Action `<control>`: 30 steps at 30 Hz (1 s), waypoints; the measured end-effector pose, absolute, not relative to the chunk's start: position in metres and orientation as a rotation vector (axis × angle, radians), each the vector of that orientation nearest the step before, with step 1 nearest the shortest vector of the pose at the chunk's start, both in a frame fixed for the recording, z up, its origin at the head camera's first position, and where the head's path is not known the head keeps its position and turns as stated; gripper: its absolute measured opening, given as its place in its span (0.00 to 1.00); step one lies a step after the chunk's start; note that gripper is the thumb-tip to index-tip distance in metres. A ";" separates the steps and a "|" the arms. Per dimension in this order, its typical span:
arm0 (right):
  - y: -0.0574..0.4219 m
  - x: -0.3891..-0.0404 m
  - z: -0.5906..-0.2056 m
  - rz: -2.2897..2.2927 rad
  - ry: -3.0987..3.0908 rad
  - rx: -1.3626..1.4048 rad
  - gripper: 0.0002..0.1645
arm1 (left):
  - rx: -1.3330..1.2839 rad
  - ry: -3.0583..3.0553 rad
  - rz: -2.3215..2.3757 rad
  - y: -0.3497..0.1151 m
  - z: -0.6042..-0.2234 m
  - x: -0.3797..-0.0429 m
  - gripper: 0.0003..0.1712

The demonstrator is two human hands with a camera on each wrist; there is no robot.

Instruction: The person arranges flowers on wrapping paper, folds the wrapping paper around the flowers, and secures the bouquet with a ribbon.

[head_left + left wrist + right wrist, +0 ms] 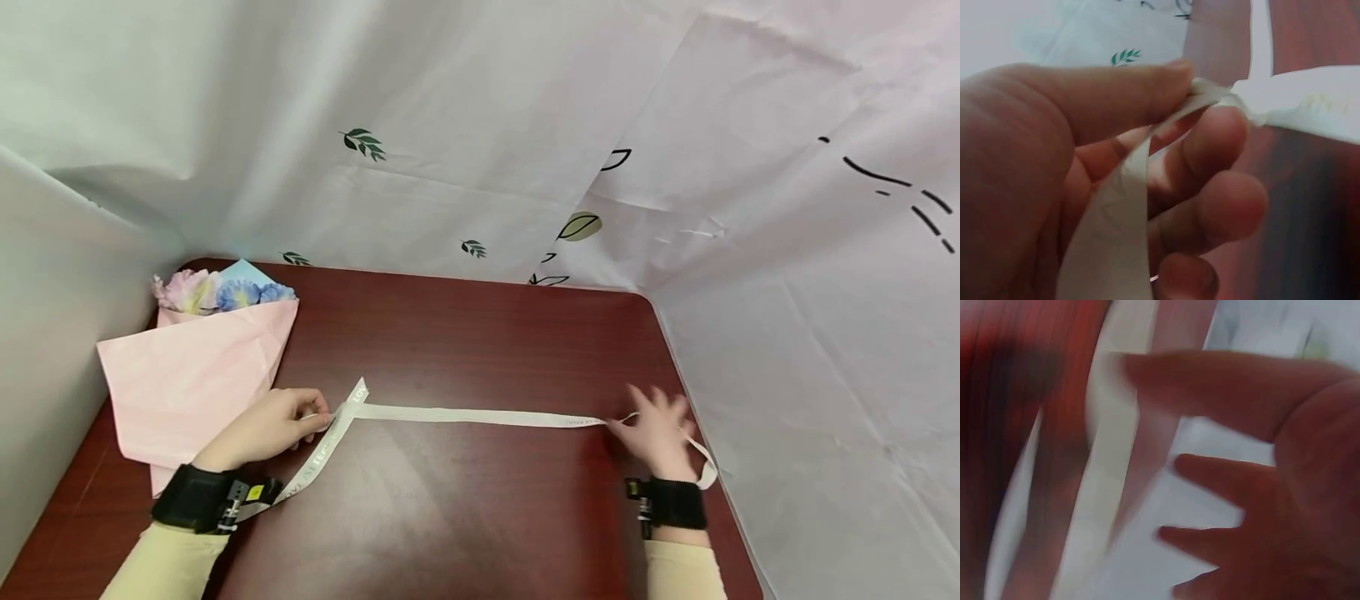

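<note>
A pale ribbon (472,416) printed with lettering stretches across the table from one hand to the other. At its left part the ribbon crosses itself, with a short pointed tail sticking up and a longer strip running back beneath the left wrist. My left hand (262,421) pinches it beside this crossing; the left wrist view has the ribbon (1110,231) between thumb and index finger and hanging over the palm. Blurred by motion, my right hand (660,433) has its fingers spread. Its thumb tip overlaps the ribbon (1104,462) in the right wrist view, and a loose end curls beside that wrist.
A bouquet of pink and blue flowers (238,295) in pink wrapping paper (187,375) lies at the table's left, beyond my left hand. White sheeting (450,125) with leaf prints hangs behind and on both sides of the dark red table (465,333).
</note>
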State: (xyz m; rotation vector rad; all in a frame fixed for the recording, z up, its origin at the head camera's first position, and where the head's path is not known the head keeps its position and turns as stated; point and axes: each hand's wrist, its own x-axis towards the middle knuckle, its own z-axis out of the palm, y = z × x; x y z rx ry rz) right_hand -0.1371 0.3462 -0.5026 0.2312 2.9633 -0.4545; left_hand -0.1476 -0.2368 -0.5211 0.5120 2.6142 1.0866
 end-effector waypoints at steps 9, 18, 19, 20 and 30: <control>0.238 -0.159 -0.543 -0.678 2.923 -0.300 0.18 | 0.629 3.243 0.856 -0.206 -0.517 -0.121 0.17; 0.218 -0.159 -0.552 -0.676 2.984 -0.191 0.14 | 0.489 2.966 0.600 -0.217 -0.528 -0.088 0.22; 0.215 -0.159 -0.552 -0.674 2.986 -0.175 0.15 | 0.527 2.925 0.606 -0.220 -0.529 -0.087 0.22; 0.213 -0.160 -0.552 -0.671 2.993 -0.161 0.15 | 0.578 2.871 0.624 -0.223 -0.530 -0.086 0.22; 0.198 -0.161 -0.552 -0.635 3.012 -0.086 0.18 | 0.777 2.459 0.910 -0.253 -0.524 -0.087 0.12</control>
